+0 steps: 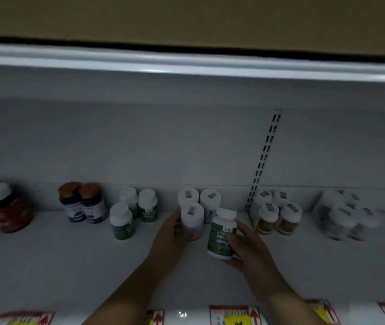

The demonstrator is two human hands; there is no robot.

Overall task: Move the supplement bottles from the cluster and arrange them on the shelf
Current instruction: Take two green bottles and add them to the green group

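A: White shelf [69, 266], dimly lit, with a pale back panel and a slotted upright strip [265, 158] right of centre. What stands along the far edge, large to small?

B: Far left, red jars [6, 208] with white lids. Next, two dark bottles with orange caps [82, 202]. Then three green-label bottles [135, 209], white caps. Right of the strip, four amber-label bottles [277, 212], then a blurred white-capped group [346, 214] at far right.

A: And the cluster at centre?

B: Three white bottles [199, 202], each with a small dark sticker on its cap. The left hand [175, 233] is wrapped round the nearest of them, which stands upright on the shelf.

A: The right hand [245, 242]?

B: Closed round a green-label bottle [222, 233], white cap, tilted slightly, just right of the cluster and nearer than it. Whether its base touches the shelf, cannot tell.

A: Any legible writing?

B: White characters on the held bottle's label, too blurred to read. Red-and-yellow price tags [233, 315] with red arrows line the near shelf edge; text also unreadable.
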